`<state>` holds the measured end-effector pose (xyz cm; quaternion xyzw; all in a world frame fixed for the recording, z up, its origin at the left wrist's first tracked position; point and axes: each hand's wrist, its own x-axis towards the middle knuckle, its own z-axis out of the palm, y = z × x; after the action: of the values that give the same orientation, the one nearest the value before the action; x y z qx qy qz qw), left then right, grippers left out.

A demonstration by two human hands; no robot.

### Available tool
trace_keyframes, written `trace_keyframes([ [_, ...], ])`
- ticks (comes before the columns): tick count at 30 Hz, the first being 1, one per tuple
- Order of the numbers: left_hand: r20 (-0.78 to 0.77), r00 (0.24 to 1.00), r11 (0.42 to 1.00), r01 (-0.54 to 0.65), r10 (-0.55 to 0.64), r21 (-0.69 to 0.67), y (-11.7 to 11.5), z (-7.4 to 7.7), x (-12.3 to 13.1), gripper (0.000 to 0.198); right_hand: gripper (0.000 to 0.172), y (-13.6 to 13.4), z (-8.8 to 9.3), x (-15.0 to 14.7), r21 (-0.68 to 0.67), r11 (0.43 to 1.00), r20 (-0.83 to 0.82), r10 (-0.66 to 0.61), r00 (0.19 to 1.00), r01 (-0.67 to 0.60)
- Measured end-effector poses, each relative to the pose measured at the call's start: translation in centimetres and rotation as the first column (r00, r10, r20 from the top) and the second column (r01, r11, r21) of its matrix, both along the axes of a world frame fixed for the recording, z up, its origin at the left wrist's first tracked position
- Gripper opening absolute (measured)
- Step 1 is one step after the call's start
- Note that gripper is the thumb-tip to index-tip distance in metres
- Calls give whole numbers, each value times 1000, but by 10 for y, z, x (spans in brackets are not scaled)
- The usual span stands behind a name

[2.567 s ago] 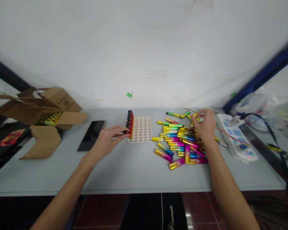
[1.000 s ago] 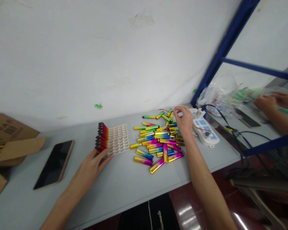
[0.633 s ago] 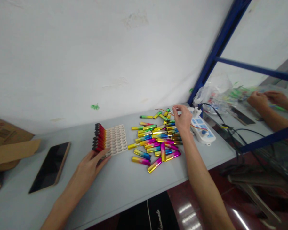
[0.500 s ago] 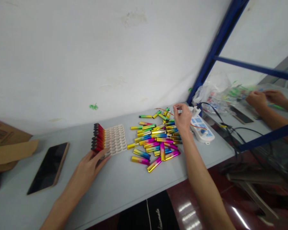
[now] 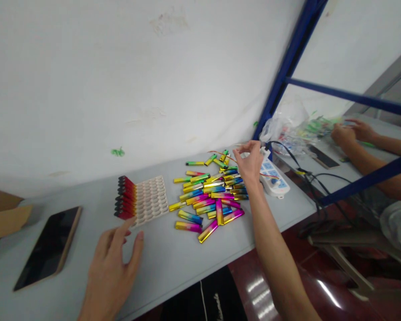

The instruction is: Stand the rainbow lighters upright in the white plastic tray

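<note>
1. Two bare hands reach over the grey table (image 5: 177,263) in my head view. My left hand (image 5: 112,263) grips nothing that I can see: thumb and forefinger stand apart, the forefinger's tip at the near left corner of the white tray (image 5: 150,199). I cannot tell whether it touches.
2. My right hand (image 5: 249,158) has its fingertips drawn together beside a thin orange wire (image 5: 222,154), at the right of the heap of shiny tubes (image 5: 222,195). Whether they pinch the wire, or anything, I cannot tell.
3. One row of red tubes (image 5: 129,198) with black tops stands along the tray's left edge. Shiny tubes lie crisscrossed to the tray's right.
4. Each tube looks light and stiff to me, its glossy skin probably slippery. I'd hold it across the middle, thumb against two fingers.
5. I judge the tray light and fairly rigid; I'd take opposite rims and keep it level, lest the standing row tip.
6. Thin and bendy, the wire runs over the power strip (image 5: 279,191). I'd pinch it softly, as hard tugging might break it.
</note>
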<state>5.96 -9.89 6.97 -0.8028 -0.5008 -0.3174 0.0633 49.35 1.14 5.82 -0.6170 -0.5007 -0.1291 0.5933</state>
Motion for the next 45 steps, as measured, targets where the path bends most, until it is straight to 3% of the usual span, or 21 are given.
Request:
trace_keyframes([
  [3, -17, 975, 975, 223, -223, 3, 12, 4, 38, 31, 38, 0, -1, 1, 30, 1000, 7, -2, 1000, 2],
  [6, -77, 911, 914, 403, -406, -52, 36, 5, 97, 32, 31, -2, 1, 4, 69, 996, 59, -69, 996, 65],
  [10, -193, 821, 843, 514, -537, -158, 65, 3, 176, 51, 21, -7, 7, 8, 108, 980, 77, -175, 981, 166],
  [13, -276, 767, 813, 524, -580, -253, 78, -5, 206, 57, 18, -12, 12, 6, 145, 960, 35, -246, 969, 239],
  [16, -298, 742, 797, 524, -600, -301, 83, -13, 202, 53, 16, -15, 17, 0, 170, 946, -13, -277, 961, 275],
  [21, -279, 734, 784, 557, -620, -275, 87, -18, 164, 53, 11, -19, 23, -9, 174, 953, -31, -248, 968, 249],
  [30, -207, 739, 765, 599, -642, -237, 87, -15, 132, 45, 15, -20, 24, -10, 117, 967, -13, -226, 974, 226],
  [35, -140, 773, 784, 595, -618, -175, 85, -13, 118, 42, 16, -20, 24, -9, 123, 957, 34, -269, 963, 263],
  [41, -241, 666, 708, 659, -706, -252, 78, 0, 139, 47, 12, -19, 23, -13, 131, 967, 59, -226, 972, 217],
  [45, -293, 670, 732, 623, -682, -278, 88, 1, 160, 47, 11, -18, 22, -15, 92, 975, 32, -205, 978, 201],
])
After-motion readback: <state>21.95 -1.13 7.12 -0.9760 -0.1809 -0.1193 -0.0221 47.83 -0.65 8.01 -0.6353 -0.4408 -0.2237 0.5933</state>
